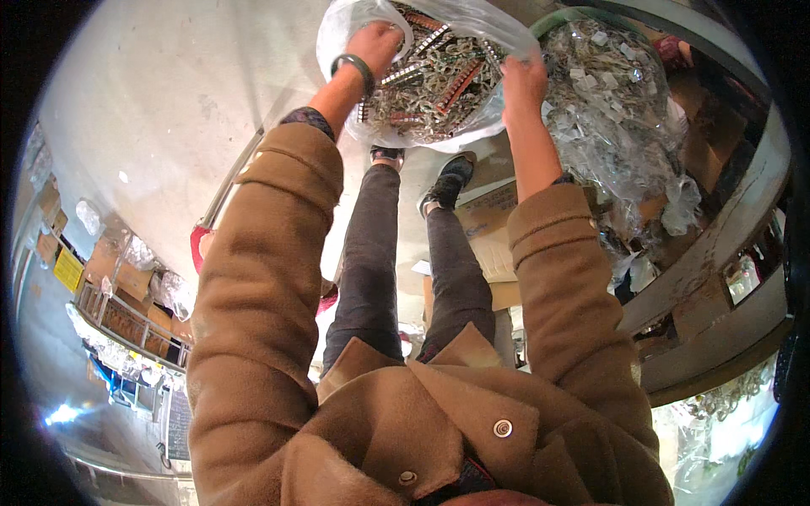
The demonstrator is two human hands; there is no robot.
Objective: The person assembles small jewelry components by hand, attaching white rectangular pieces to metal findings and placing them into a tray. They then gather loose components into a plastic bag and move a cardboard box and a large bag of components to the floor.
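A clear plastic bag (pixel 460 139) stands open on the floor in front of my feet. Inside lies a heap of tangled metal chains (pixel 443 72), with brown and dark ridged strips among the links. On its left rim my left hand (pixel 375 46) is closed round the bunched plastic, a dark bangle on that wrist. At the right rim my right hand (pixel 525 84) pinches the plastic edge, its fingertips partly hidden. Both arms reach forward in brown sleeves, holding the mouth of the bag apart.
To the right sits another clear bag (pixel 603 93) full of small pieces with pale tags. A cardboard box (pixel 485 223) lies beside my right foot. A curved-looking bench edge (pixel 700 261) runs along the right. At far left are carts with boxes (pixel 131 274) and a yellow sign (pixel 67 270).
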